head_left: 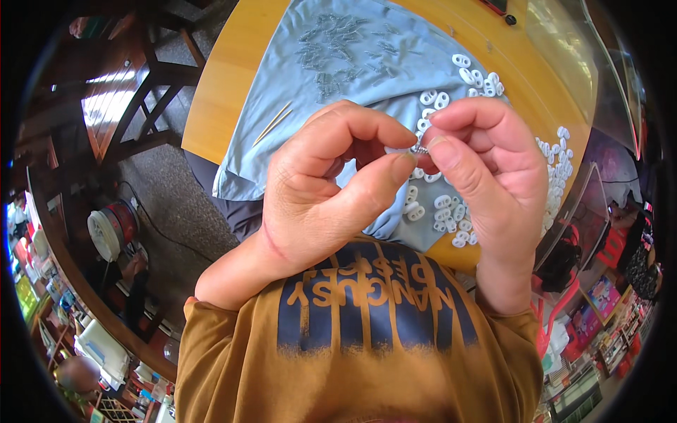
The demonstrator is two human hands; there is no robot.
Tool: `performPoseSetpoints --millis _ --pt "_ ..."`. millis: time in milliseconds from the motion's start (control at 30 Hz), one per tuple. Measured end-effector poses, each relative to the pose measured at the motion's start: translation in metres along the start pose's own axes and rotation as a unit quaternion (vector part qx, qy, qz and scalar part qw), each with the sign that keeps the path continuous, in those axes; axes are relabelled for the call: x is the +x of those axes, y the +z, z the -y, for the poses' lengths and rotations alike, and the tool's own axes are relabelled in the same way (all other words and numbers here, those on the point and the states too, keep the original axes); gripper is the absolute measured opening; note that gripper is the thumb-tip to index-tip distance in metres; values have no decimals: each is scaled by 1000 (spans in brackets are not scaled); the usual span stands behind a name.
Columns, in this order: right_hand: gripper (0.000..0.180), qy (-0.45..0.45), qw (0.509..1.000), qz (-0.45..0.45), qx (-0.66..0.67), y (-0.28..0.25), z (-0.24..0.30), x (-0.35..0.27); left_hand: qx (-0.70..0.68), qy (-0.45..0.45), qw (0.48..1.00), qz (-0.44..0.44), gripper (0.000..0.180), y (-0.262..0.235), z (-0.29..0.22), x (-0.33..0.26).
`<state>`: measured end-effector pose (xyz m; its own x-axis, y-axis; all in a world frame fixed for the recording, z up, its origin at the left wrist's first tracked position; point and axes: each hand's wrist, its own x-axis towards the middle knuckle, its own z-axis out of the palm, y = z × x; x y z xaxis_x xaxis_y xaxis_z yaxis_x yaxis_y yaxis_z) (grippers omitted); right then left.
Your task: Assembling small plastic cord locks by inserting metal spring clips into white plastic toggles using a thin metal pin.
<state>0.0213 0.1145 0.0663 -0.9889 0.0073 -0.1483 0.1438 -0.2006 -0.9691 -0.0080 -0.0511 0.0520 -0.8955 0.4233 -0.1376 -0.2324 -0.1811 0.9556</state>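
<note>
Left hand (310,187) and right hand (497,169) nearly meet in the upper middle, thumbs (377,187) and forefingers (377,125) pinching; left forearm (236,275) slants from lower left, right forearm (505,278) rises steeper.

Glare (111,106) whitens dark wooden furniture (116,60) beside speckled grey floor (169,169).

Springs (330,51) lie on the cloth (264,92), mostly left of the double-ring pieces (489,86).

- Held spring (422,149): small, grey, coiled; pinched above the blue cloth (395,88), partly hidden.
- Loose springs (324,83): thin, grey, coiled; scattered flat over the far part of the cloth.
- White pieces (442,100): small two-holed ovals; strewn along the cloth's right side, more clustered beyond its right edge.
</note>
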Motion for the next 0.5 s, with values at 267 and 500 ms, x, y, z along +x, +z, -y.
performPoseSetpoints --millis 267,500 --pt "19 -84 985 10 -152 0 -4 -7 31 48 998 4 11 0 10 3" --pt "17 -200 945 -36 -257 1 -20 -6 73 -45 996 3 9 1 6 3"
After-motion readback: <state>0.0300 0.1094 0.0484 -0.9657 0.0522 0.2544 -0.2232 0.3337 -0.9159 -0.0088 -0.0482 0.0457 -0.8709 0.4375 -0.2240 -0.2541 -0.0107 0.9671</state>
